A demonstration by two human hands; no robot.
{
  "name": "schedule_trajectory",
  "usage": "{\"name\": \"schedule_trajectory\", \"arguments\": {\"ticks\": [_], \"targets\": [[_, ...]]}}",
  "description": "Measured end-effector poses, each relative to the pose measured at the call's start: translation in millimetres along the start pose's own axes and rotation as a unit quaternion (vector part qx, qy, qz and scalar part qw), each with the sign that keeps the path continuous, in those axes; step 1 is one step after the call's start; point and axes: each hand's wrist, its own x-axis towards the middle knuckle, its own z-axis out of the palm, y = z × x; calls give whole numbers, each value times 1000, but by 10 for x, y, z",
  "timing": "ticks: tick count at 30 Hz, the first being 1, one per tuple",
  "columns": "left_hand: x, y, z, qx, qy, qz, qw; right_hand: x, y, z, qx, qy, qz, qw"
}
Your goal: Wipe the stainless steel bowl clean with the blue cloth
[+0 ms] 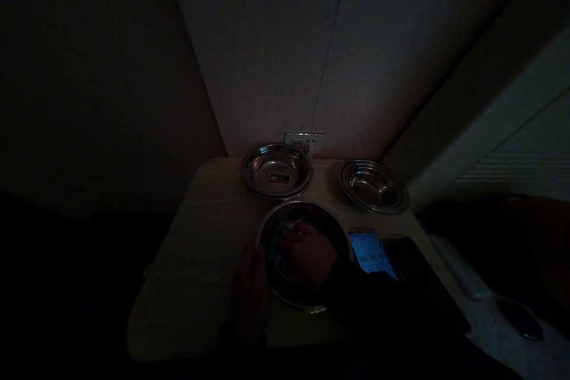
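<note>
A round metal basin (307, 310) sits on the table near its front. My left hand (252, 285) grips the basin's left rim, with the fingers along the outside and edge. My right hand (307, 252) reaches down inside the basin, fingers bent and pressed on a teal-and-pale cloth (276, 244) against the inner surface. The dim light hides the fingertips and most of the cloth's shape.
Behind stands a stack of metal basins (276, 157) with a dark label inside. More nested metal bowls (374, 187) are at the back right. A lit phone (371, 255) showing a timer lies beside a dark flat object (427, 285). A wall socket (312, 141) is behind the wooden table (200, 237).
</note>
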Motion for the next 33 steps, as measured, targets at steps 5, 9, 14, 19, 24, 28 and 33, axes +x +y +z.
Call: {"name": "schedule_trajectory", "arguments": {"ticks": [5,9,14,19,24,28,33], "targets": [[2,-65,-6,-6,-13,13,1000,-88,42,42,64,-40,-87,993],[37,-277,-37,25,1,61,998,-201,1,69,115,2,-127,985],[70,-460,-57,38,-3,83,996,-162,-146,115,84,135,-105,982],[20,-382,-26,32,-20,95,995,28,-73,-11,-21,145,8,989],[-6,-243,21,4,-26,62,998,64,70,-113,-56,142,90,984],[15,-191,21,-3,-40,51,998,41,-49,-32,-21,131,-38,990],[-11,-197,12,-8,-38,53,998,43,-43,-90,-26,97,-53,993]]}}
